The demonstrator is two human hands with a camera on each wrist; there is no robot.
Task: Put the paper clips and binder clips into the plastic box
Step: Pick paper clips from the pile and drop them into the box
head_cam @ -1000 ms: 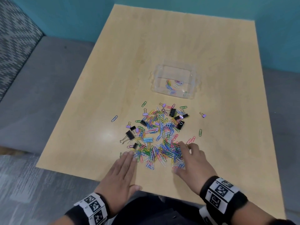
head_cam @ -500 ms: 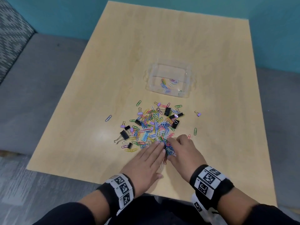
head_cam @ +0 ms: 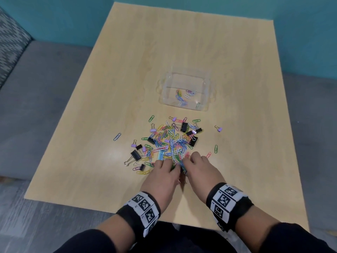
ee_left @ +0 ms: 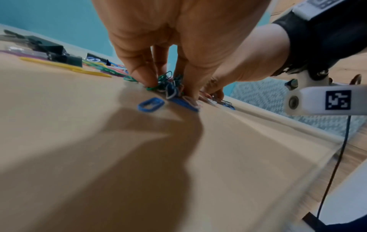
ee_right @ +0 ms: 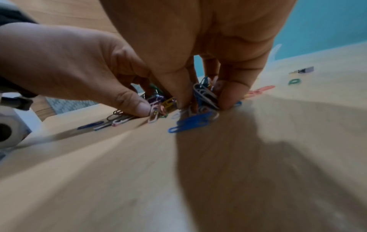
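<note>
1. At the near edge of the pile on the counter [head_cam: 109, 88], the left hand [head_cam: 162, 177] and right hand [head_cam: 200, 170] are drawn together, each grip narrow with fingers curled down around a bunch of paper clips [head_cam: 171, 143] pressed between them.
2. The binder clips [head_cam: 135, 155] lie scattered through and around the same pile; the plastic box [head_cam: 184, 78] stands just beyond it, holding only a few paper clips, so most of the task is left.
3. Judged by looks, the paper clips are light, thin, stiff wire with a slick coating. They tangle and will likely slip out of a loose handful, so cupping from both sides and beneath should serve better than pinching.
4. The binder clips look heavier and blockier; the black body or the wire handles give a firmer hold.
5. A second ago the hands lay flatter and apart at either side of the pile's near edge. Half a second ago they had closed in. Now the fingers are curled and the near clips are bunched between them.
</note>
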